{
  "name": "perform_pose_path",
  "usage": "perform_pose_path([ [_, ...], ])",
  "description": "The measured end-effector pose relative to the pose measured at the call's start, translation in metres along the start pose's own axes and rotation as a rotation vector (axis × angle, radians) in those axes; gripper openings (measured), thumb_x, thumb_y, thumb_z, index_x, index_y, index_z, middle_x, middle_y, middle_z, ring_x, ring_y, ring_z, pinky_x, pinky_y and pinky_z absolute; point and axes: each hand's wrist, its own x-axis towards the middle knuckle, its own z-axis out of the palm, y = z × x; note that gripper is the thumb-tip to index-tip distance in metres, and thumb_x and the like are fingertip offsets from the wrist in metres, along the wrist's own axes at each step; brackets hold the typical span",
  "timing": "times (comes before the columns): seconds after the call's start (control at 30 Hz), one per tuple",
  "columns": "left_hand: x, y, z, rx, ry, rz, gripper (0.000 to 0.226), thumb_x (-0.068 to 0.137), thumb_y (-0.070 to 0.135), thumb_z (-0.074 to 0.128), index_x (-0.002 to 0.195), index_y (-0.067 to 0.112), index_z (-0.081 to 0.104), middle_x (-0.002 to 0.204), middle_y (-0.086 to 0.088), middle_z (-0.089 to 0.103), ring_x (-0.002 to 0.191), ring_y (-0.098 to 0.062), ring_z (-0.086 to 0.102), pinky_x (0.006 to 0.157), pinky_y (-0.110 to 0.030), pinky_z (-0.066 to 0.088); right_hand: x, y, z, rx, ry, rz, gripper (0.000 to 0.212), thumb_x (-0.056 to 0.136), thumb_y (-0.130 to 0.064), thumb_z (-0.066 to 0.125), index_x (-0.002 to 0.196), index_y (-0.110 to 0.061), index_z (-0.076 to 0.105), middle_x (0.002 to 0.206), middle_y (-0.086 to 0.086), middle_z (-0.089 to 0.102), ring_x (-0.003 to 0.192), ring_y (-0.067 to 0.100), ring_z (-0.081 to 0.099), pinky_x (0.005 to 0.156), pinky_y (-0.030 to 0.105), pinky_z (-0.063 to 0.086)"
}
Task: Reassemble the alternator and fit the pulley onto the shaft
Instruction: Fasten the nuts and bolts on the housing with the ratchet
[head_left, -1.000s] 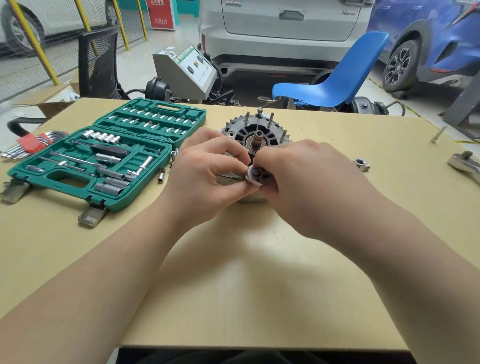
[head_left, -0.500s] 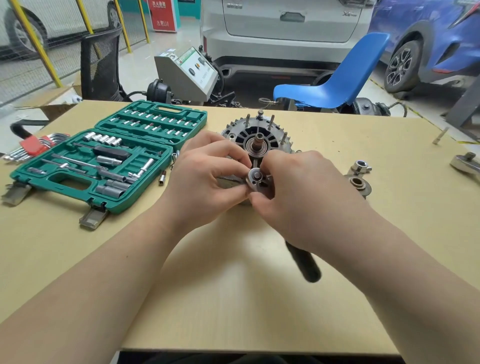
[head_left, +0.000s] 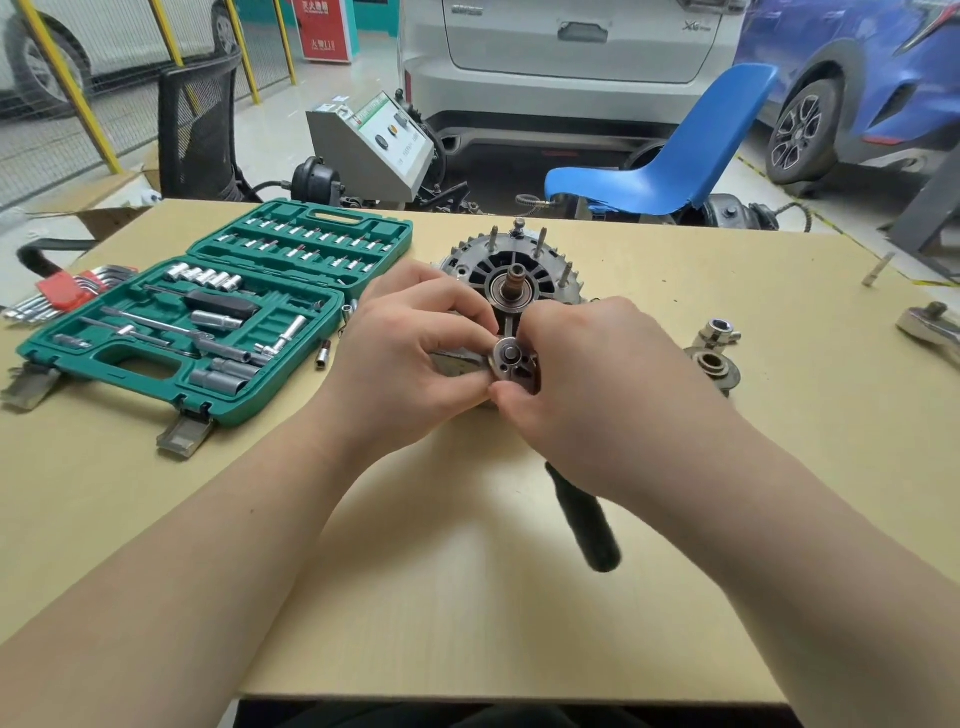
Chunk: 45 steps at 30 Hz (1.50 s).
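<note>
The alternator (head_left: 519, 275) stands on the table (head_left: 779, 467) with its bare shaft (head_left: 518, 273) pointing up and several studs around its rim. Just in front of it, both hands meet on a ratchet wrench. My right hand (head_left: 587, 384) grips the ratchet near its round silver head (head_left: 511, 361), and the black handle (head_left: 587, 519) sticks out below that hand toward me. My left hand (head_left: 410, 358) pinches the head from the left with thumb and fingers. The pulley (head_left: 714, 366) lies on the table to the right, with a silver nut-like part (head_left: 719, 330) just behind it.
An open green socket set (head_left: 218, 312) fills the table's left side, with loose sockets (head_left: 323, 357) beside it and red-held hex keys (head_left: 57, 291) at the far left. A second ratchet (head_left: 930, 325) lies at the right edge. A blue chair (head_left: 675, 161) and parked cars stand beyond.
My right forearm has shifted, so the ratchet's black handle and the pulley now show. Both hands stay together on the ratchet head in front of the alternator.
</note>
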Motion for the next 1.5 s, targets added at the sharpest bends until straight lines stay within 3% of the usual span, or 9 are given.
perform_pose_path([
  [0.13,0.0,0.0,0.001,0.0,-0.002,-0.008,0.014,0.088,0.036,0.085,0.085,0.022,0.088,0.094,0.011,0.074,0.097,-0.017,0.049,0.092,-0.041,0.044,0.003,0.005,-0.013,-0.223,0.016,-0.136,0.01,0.094,-0.028,0.06,0.089,-0.033,0.052,0.083,-0.006,0.053,0.08,0.028,0.054,0.048,0.027,0.02],
  [0.23,0.001,0.0,0.001,0.003,0.0,-0.001,0.015,0.088,0.038,0.086,0.087,0.024,0.088,0.093,0.01,0.074,0.096,-0.015,0.047,0.092,-0.036,0.042,0.004,0.009,-0.02,-0.294,-0.028,-0.179,0.022,0.093,-0.022,0.058,0.106,-0.041,0.059,0.094,-0.009,0.055,0.086,0.023,0.053,0.05,0.027,0.022],
  [0.33,0.0,0.002,0.001,0.019,0.007,-0.003,0.013,0.087,0.037,0.085,0.088,0.024,0.088,0.093,0.011,0.074,0.096,-0.019,0.051,0.091,-0.038,0.044,0.003,0.007,-0.014,-0.184,-0.034,-0.125,0.006,0.094,-0.028,0.059,0.094,-0.03,0.054,0.089,-0.003,0.055,0.082,0.027,0.054,0.054,0.033,0.032],
  [0.47,0.001,0.002,-0.001,0.021,-0.015,-0.01,0.023,0.083,0.04,0.073,0.085,0.023,0.087,0.094,0.011,0.075,0.098,-0.018,0.05,0.091,-0.039,0.045,-0.001,0.0,0.001,0.06,-0.007,-0.006,0.027,0.094,-0.043,0.061,0.087,-0.028,0.04,0.077,-0.005,0.045,0.075,0.023,0.048,0.053,0.03,0.031],
  [0.6,0.0,0.002,-0.001,0.001,-0.017,-0.013,0.025,0.083,0.034,0.066,0.081,0.019,0.086,0.091,0.011,0.074,0.097,-0.017,0.049,0.091,-0.037,0.043,-0.001,-0.003,0.001,-0.061,0.044,-0.04,0.025,0.095,-0.036,0.057,0.085,-0.026,0.036,0.07,-0.007,0.035,0.072,0.026,0.043,0.048,0.025,0.019],
  [0.77,0.001,-0.003,-0.001,0.021,-0.019,-0.016,0.021,0.087,0.038,0.086,0.082,0.018,0.087,0.093,0.011,0.075,0.096,-0.018,0.05,0.089,-0.032,0.041,0.004,0.008,-0.015,-0.264,-0.028,-0.213,0.018,0.095,-0.025,0.06,0.107,-0.038,0.056,0.093,-0.007,0.054,0.082,0.025,0.051,0.05,0.03,0.025],
  [0.93,0.0,-0.001,0.001,-0.004,0.008,-0.025,0.019,0.084,0.042,0.088,0.088,0.023,0.086,0.093,0.012,0.075,0.097,-0.016,0.051,0.089,-0.033,0.043,0.004,0.009,-0.006,-0.139,-0.066,-0.098,0.01,0.099,-0.023,0.056,0.098,-0.026,0.046,0.089,-0.003,0.049,0.086,0.027,0.053,0.063,0.036,0.035],
  [1.1,0.001,-0.001,-0.001,-0.003,-0.003,-0.028,0.023,0.084,0.041,0.088,0.089,0.018,0.087,0.095,0.011,0.077,0.098,-0.018,0.054,0.091,-0.036,0.047,0.001,0.002,0.005,0.01,-0.047,0.067,0.021,0.102,-0.033,0.051,0.091,-0.022,0.036,0.074,-0.005,0.033,0.068,0.022,0.036,0.049,0.027,0.021],
  [1.5,0.0,-0.004,0.001,-0.007,-0.001,-0.024,0.03,0.081,0.045,0.075,0.079,0.017,0.085,0.092,0.01,0.077,0.096,-0.015,0.049,0.088,-0.037,0.045,0.0,-0.006,0.014,0.161,0.018,0.073,0.033,0.098,-0.046,0.058,0.094,-0.023,0.035,0.074,-0.008,0.038,0.072,0.023,0.045,0.049,0.022,0.024],
])
